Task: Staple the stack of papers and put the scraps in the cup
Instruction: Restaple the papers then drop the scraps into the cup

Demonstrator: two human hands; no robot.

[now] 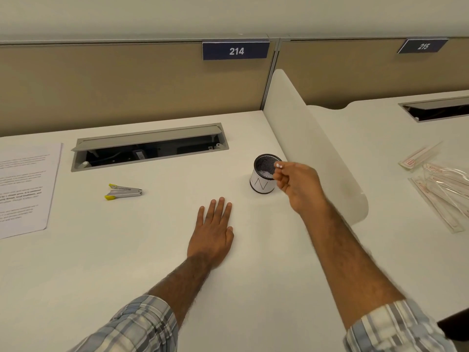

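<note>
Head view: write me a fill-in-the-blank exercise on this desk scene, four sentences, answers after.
1. The right hand pinches a white scrap at the rim of the cup, which bears the letter ____.
2. The left hand rests flat on the desk, holding ____.
3. The stapler, with ____ ends, lies to the right of the papers.
4. The sign behind this desk reads ____.

Missing words: N; nothing; yellow; 214.
</note>
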